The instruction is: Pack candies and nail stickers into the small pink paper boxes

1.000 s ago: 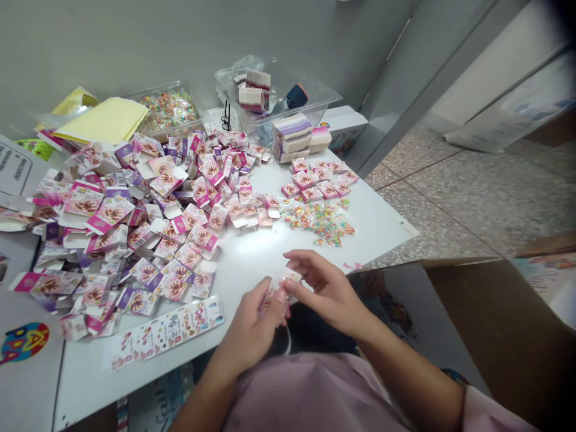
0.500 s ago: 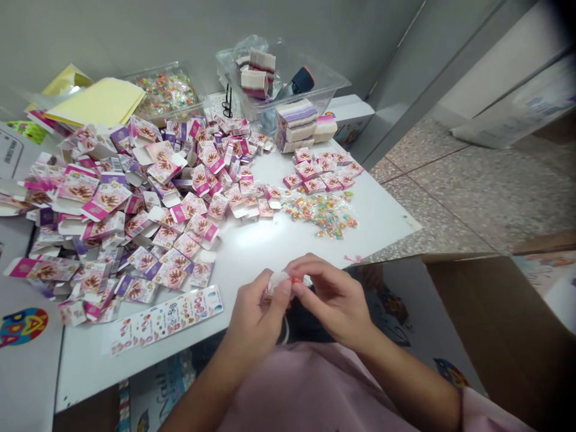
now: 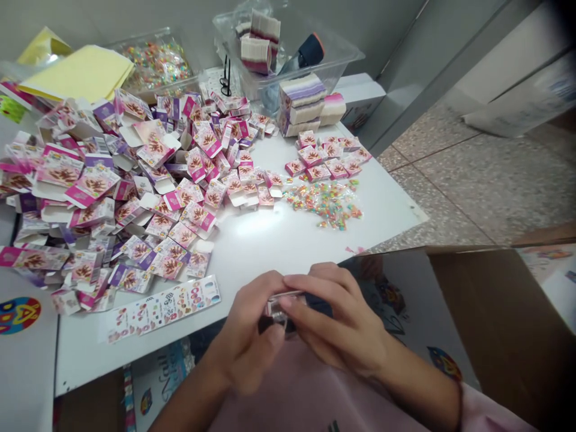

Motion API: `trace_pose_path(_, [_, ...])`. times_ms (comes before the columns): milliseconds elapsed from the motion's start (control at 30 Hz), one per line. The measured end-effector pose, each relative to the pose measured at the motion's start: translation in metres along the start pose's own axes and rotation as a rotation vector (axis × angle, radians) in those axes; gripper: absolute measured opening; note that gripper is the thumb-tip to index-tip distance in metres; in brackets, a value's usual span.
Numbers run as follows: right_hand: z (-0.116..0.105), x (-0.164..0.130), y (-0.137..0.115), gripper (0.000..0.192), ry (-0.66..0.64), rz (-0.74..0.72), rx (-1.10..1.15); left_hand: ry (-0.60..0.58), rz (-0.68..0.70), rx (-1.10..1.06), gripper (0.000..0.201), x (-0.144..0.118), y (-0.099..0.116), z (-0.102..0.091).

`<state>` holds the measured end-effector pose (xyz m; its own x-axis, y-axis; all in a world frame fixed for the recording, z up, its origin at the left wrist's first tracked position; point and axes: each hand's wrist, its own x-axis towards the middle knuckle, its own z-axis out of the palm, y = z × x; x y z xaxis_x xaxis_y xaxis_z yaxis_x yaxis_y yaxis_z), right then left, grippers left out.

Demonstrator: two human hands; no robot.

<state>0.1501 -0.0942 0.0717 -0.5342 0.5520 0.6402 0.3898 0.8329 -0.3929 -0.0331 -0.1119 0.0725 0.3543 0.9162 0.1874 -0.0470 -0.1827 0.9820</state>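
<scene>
Small item, pinkish, mostly hidden [image 3: 273, 308]: between both hands, before the counter [image 3: 252, 252] edge. Left hand [image 3: 245, 330]: gripping it, fingers arched above, thumb below. Right hand [image 3: 348, 324]: palm inward, fingers bent, fingertips against it; grip cannot be told. Beyond: sticker strip [image 3: 166, 309]; printed-carton heap [image 3: 157, 225].

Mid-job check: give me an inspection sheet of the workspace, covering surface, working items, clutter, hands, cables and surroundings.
Surface: white table, bright glare patch near the middle.
Working items: small item, mostly hidden; farther off, packets of coloured pieces and a group of small pink boxes.
Clutter: heaped cartons at left, many with open flaps; printed strip in front; yellow sheets behind.
Hands: left hand and right hand together hold the small item.
Cables: nothing seen.
Surroundings: grey wall behind; speckled floor and cardboard box at right.
</scene>
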Motion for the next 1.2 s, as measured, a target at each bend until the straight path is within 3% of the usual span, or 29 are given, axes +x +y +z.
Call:
trace_pose_path(100, [0.001,-0.001,-0.006,0.031,-0.02,0.049,0.086,-0.018,0.11,0.011,0.041,0.0,-0.005,0.0])
trace_pose_path(267, [0.006,0.001,-0.011,0.029,0.143,0.155,0.188,-0.006,0.148,0.022,0.048,-0.004,-0.015,0.004])
trace_pose_path(367, [0.005,0.005,-0.006,0.011,0.004,0.071,0.056,0.026,0.137,0.032,0.048,-0.006,-0.017,0.005])
trace_pose_path(467, [0.007,0.003,-0.002,0.024,-0.083,-0.001,-0.035,0.072,0.09,-0.032,0.041,-0.009,-0.019,0.006])
trace_pose_path(567, [0.015,-0.003,-0.001,0.012,0.048,-0.015,-0.106,0.118,-0.014,-0.147,0.041,-0.013,-0.022,0.008])
trace_pose_path(667, [0.021,-0.008,-0.004,0.034,0.042,0.028,-0.166,0.18,-0.104,-0.211,0.042,-0.015,-0.024,0.012])
trace_pose_path(733, [0.021,-0.007,-0.005,0.037,-0.012,0.042,-0.175,0.227,-0.134,-0.224,0.041,-0.014,-0.026,0.016])
trace_pose_path(900, [0.014,0.002,0.001,0.016,-0.17,0.178,0.071,0.313,-0.22,-0.093,0.04,-0.009,-0.032,0.022])
trace_pose_path(1000, [0.011,0.008,0.006,0.02,-0.27,0.314,0.262,0.3,-0.137,0.095,0.041,-0.009,-0.039,0.021])
trace_pose_path(1100, [0.011,0.013,0.008,0.021,-0.259,0.397,0.44,0.24,-0.065,0.164,0.041,-0.009,-0.044,0.018])
trace_pose_path(1200, [0.012,0.015,0.006,0.022,-0.293,0.433,0.407,0.222,-0.058,0.122,0.042,-0.01,-0.047,0.018])
